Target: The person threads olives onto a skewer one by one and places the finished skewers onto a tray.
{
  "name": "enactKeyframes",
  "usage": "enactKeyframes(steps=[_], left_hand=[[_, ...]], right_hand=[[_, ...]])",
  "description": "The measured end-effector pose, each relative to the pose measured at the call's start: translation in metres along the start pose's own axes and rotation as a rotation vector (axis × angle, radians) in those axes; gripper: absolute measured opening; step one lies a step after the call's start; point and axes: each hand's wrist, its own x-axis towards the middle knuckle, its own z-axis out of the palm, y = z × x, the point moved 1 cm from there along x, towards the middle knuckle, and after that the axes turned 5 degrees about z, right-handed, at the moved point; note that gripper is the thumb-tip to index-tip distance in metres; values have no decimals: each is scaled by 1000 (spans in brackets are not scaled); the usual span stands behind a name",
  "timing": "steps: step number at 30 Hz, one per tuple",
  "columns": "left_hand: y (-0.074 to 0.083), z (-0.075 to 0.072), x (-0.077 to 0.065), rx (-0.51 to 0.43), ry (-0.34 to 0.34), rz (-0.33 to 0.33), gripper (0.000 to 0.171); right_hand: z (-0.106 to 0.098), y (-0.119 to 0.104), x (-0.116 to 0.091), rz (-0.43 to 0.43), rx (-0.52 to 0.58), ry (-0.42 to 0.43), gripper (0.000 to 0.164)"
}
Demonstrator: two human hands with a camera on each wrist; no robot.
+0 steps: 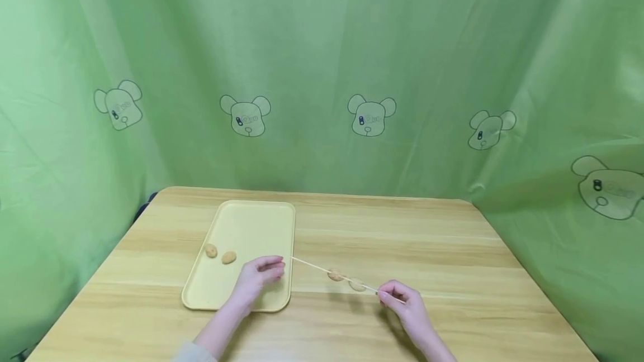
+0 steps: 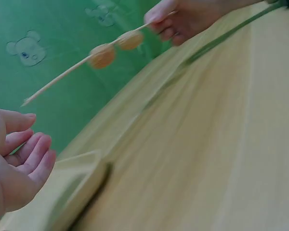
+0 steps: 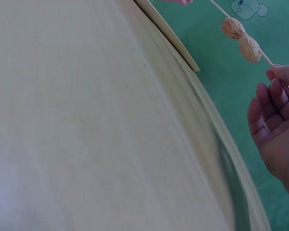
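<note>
In the head view, my right hand [image 1: 410, 312] pinches a thin wooden skewer [image 1: 309, 265] near its right end, between thumb and fingers. Two tan, rough-skinned oval balls, like meatballs, are threaded on it; one ball [image 3: 232, 28] sits farther out and the second ball [image 3: 250, 48] nearer the fingers. The skewer slants up to the left above the table, its bare tip pointing toward my left hand [image 1: 257, 281]. That hand hovers over the right side of the tray, fingers loosely bent, with nothing between them, as the left wrist view shows. The tip [image 2: 26, 102] is apart from its fingertips.
A pale yellow rectangular tray [image 1: 259, 219] lies on the left half of the wooden table [image 1: 392, 222]. Two more tan balls rest inside it, one ball [image 1: 211, 250] by the left rim and another ball [image 1: 228, 257] beside it. Green curtains [image 1: 312, 60] with bear-head prints surround the table.
</note>
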Motion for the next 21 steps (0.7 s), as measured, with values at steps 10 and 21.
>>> enactKeyframes(steps=[10, 21], left_hand=[[14, -52, 14, 227, 191, 19, 36], [6, -94, 15, 449, 231, 3, 41]], right_hand=[[-7, -1, -2, 3, -7, -6, 7], [-7, -4, -4, 15, -29, -9, 8]])
